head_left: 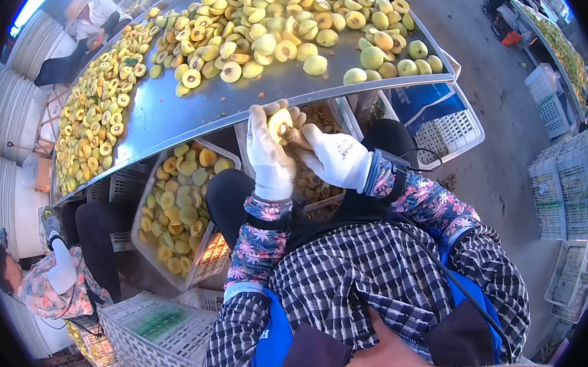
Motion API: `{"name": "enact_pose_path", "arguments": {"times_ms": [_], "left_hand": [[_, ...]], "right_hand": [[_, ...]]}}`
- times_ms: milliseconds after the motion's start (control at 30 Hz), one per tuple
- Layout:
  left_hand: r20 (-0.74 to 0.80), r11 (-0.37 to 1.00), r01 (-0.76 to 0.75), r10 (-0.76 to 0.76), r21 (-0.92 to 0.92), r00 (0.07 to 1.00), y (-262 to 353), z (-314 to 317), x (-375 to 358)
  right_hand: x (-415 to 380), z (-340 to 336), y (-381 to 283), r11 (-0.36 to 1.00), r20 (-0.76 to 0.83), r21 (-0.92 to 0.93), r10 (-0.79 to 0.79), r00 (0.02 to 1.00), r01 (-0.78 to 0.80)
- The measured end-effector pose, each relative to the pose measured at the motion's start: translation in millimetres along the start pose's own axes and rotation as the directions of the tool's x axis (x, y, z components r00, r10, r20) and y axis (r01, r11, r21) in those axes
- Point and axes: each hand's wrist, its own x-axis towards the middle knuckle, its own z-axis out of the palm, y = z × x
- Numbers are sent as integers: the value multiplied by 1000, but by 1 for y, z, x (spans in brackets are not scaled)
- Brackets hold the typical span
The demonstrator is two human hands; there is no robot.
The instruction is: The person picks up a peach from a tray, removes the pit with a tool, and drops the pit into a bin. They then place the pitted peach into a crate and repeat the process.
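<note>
In front of the table edge, my left hand (270, 159), in a white glove with stained fingers, is closed around a cut yellow apricot (280, 124). The fruit's open face is turned up. My right hand (340, 156), in a matching glove, is closed close against it and grips a short brown-handled tool (296, 140). The tool's tip is hidden at the fruit. Just beyond my hands, the metal table (227, 106) carries many halved apricots (283, 31) and several whole ones (372, 58). Below my hands stands a crate of dark pits and scraps (321, 181).
A crate of apricot halves (185, 205) stands left of my knees. A white basket with a blue bag (431, 102) is at right under the table. Stacked crates (567, 185) stand far right. A seated co-worker in a floral sleeve (55, 275) is at left, another person (88, 24) farther back.
</note>
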Motion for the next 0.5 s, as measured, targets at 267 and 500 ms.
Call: {"name": "enact_pose_path", "arguments": {"times_ms": [267, 500], "left_hand": [[29, 976, 176, -181, 130, 983, 6, -11, 10], [88, 939, 254, -280, 230, 956, 7, -19, 21]], "right_hand": [[8, -21, 0, 931, 371, 200, 217, 903, -306], [-4, -9, 7, 396, 598, 685, 173, 783, -611]]}}
